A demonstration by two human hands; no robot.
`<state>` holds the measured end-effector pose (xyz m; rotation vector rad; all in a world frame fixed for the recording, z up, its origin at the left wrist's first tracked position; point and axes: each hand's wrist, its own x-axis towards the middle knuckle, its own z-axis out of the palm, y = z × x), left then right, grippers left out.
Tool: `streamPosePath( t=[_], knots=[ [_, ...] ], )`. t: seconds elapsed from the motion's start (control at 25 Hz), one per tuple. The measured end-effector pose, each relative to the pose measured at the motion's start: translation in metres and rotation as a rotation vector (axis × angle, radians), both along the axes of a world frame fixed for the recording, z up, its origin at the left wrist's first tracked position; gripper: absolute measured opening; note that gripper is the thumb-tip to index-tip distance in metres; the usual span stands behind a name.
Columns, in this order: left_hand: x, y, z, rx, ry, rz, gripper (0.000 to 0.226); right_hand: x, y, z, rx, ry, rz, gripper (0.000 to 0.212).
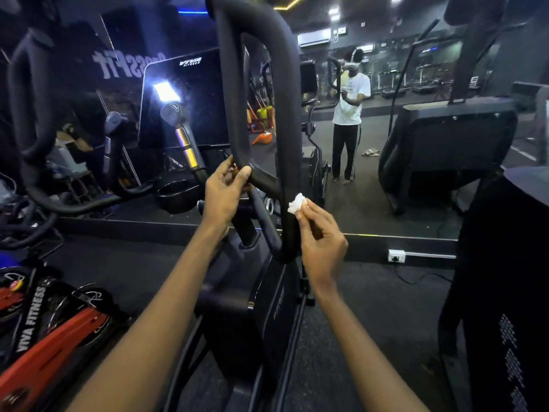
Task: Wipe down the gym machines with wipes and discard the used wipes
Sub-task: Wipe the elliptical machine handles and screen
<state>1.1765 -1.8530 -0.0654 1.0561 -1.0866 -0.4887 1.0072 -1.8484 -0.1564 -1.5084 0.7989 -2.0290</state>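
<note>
A black gym machine stands in front of me, its looped handlebar [285, 93] rising up the middle of the view. My left hand [222, 194] grips the lower left bend of that loop, thumb on the near side. My right hand [320, 239] pinches a crumpled white wipe [297, 203] and holds it against the right bar of the loop, low down. The machine's black body [267, 310] sits below my hands.
A wall mirror [416, 138] ahead reflects me and more machines. A red and black bike marked VIVA FITNESS [44, 328] lies at lower left. A dark machine [505, 292] stands close on the right. A wall socket [396, 256] sits at the mirror's base.
</note>
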Motion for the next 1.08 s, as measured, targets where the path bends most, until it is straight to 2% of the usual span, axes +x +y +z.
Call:
streamPosePath(
  t=[0.28, 0.44, 0.52, 0.64, 0.88, 1.08],
  knots=[
    [0.001, 0.003, 0.000, -0.001, -0.005, -0.019, 0.042, -0.004, -0.022, 0.042, -0.233, 0.160, -0.080, 0.019],
    [0.010, 0.003, 0.004, -0.008, -0.050, -0.091, 0.060, -0.013, -0.014, 0.026, -0.275, 0.313, -0.093, 0.020],
    [0.013, 0.002, 0.007, -0.005, -0.061, -0.138, 0.065, -0.015, -0.020, 0.043, -0.281, 0.315, -0.111, 0.017],
    [0.020, 0.000, 0.007, -0.011, -0.075, -0.166, 0.066, -0.013, -0.025, 0.074, -0.277, 0.266, -0.142, 0.016],
    [0.038, -0.006, 0.008, 0.004, -0.169, -0.250, 0.069, -0.021, -0.002, 0.025, -0.343, 0.557, -0.219, 0.023],
    [0.045, -0.007, 0.009, -0.011, -0.222, -0.276, 0.064, -0.006, -0.009, 0.075, -0.346, 0.595, -0.337, 0.018]
  ],
)
